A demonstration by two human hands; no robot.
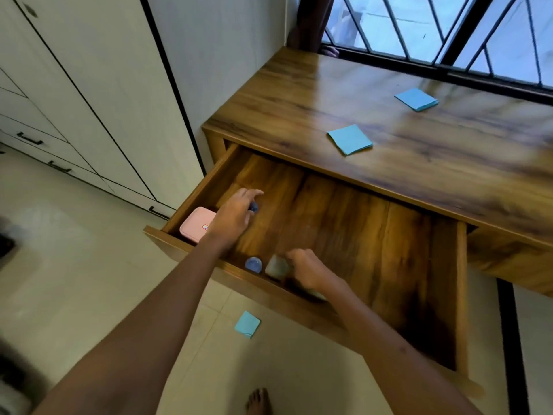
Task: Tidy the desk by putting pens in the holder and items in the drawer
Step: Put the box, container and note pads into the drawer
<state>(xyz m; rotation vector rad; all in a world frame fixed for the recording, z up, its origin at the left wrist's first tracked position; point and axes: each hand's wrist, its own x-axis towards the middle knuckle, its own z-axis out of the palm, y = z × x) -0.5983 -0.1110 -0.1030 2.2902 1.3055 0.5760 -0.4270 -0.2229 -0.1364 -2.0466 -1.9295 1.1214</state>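
The wooden desk's drawer is pulled wide open. My left hand reaches into its left part and holds a small blue object between the fingers. A pink box lies in the drawer's left front corner, partly under that hand. My right hand is at the drawer's front edge, fingers closed on a blurred grey-green object. A small blue round object sits just left of it. Two blue sticky-note pads lie on the desk top.
One blue sticky note lies on the tiled floor below the drawer front. White cupboards with black handles stand to the left. A barred window runs behind the desk. My bare foot shows at the bottom.
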